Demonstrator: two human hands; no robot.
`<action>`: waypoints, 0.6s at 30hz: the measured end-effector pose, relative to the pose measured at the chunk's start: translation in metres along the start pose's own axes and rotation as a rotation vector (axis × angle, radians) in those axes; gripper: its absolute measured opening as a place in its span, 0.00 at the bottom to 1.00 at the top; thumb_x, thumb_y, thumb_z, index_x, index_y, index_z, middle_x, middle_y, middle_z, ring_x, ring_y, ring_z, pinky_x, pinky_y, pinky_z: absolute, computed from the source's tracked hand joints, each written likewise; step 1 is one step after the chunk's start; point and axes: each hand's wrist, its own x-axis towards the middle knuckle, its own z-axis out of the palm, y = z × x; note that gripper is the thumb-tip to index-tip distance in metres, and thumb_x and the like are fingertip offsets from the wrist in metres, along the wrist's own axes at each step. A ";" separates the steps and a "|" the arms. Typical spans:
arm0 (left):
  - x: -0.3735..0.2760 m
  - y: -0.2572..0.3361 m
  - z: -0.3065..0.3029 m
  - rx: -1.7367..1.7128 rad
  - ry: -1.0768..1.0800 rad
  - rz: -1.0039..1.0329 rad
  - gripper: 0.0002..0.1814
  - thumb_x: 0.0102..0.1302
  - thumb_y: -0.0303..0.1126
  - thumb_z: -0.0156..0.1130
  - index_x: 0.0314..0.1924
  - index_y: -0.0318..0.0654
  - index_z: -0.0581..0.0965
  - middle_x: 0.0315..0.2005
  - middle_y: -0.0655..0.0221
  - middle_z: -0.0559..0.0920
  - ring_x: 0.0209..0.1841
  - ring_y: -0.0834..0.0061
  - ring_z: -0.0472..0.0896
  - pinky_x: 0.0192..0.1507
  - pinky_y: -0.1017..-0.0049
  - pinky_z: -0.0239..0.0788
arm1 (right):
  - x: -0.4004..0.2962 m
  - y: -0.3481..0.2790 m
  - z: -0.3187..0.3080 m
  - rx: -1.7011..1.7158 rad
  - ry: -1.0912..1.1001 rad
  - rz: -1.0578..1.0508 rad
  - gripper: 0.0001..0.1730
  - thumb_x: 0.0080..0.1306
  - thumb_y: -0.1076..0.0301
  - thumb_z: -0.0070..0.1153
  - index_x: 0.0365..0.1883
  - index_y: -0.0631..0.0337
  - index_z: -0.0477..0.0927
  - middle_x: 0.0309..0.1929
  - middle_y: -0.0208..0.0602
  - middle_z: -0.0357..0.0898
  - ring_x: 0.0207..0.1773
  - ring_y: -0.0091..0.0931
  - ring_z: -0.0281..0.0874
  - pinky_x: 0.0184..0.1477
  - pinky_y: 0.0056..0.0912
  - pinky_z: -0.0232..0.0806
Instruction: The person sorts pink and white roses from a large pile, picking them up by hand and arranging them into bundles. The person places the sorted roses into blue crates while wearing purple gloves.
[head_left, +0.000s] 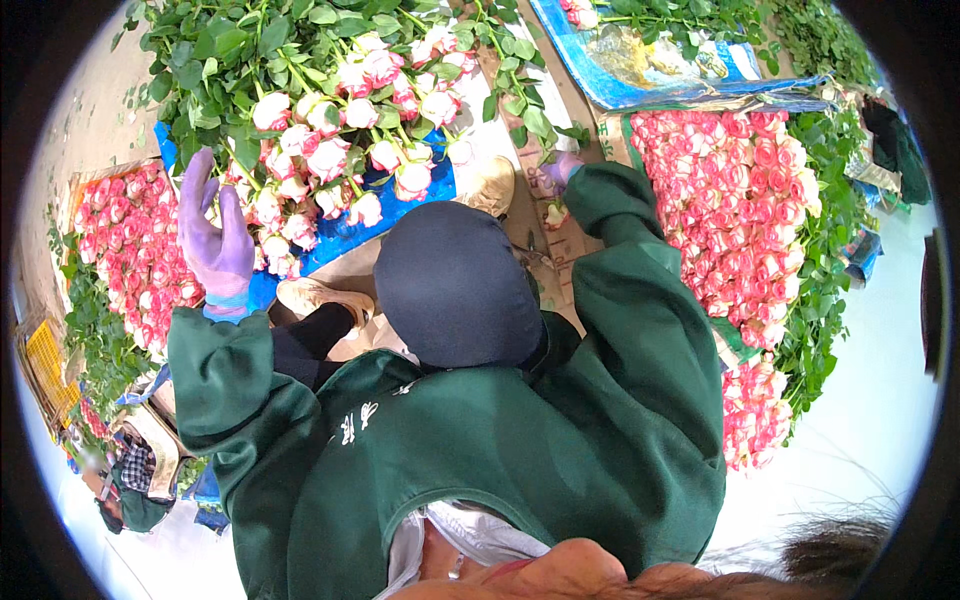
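Note:
My left hand (214, 232), in a purple glove, is raised with its fingers apart at the left edge of a heap of loose pink-and-white roses (326, 154). Nothing shows in it. My right hand (562, 169), also gloved in purple, is partly covered by the green sleeve at the cardboard on the right. A leafy rose stem (525, 97) runs down to its fingers, and a small rose head (555, 214) hangs just below. Whether the fingers close on the stem is hard to tell. The loose roses lie over a blue sheet (352, 232).
A large packed block of pink roses (727, 202) stands at the right, a smaller block (135, 240) at the left. A blue-edged tray or sheet (585, 82) lies at the upper right. A yellow crate (52, 367) and a person in checked clothing (136, 466) are at the far left.

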 end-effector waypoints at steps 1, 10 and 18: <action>-0.001 -0.001 -0.001 -0.002 -0.001 0.021 0.23 0.67 0.23 0.52 0.62 0.32 0.67 0.59 0.59 0.73 0.59 0.70 0.72 0.59 0.71 0.64 | 0.003 0.002 -0.001 0.111 0.000 0.025 0.19 0.63 0.64 0.58 0.48 0.68 0.74 0.33 0.40 0.82 0.27 0.27 0.79 0.24 0.33 0.71; -0.001 -0.003 -0.012 0.014 -0.051 0.110 0.23 0.68 0.22 0.49 0.63 0.32 0.66 0.61 0.58 0.71 0.63 0.66 0.69 0.63 0.67 0.59 | -0.083 -0.006 0.051 0.032 0.528 -0.517 0.22 0.64 0.63 0.54 0.54 0.63 0.74 0.42 0.44 0.80 0.42 0.33 0.79 0.46 0.35 0.72; 0.015 0.022 -0.018 0.082 -0.006 0.259 0.26 0.60 0.17 0.54 0.61 0.30 0.67 0.56 0.49 0.74 0.56 0.51 0.74 0.58 0.62 0.66 | -0.146 -0.279 0.002 0.200 1.168 -1.065 0.35 0.62 0.65 0.57 0.66 0.69 0.62 0.56 0.54 0.73 0.48 0.30 0.76 0.53 0.30 0.67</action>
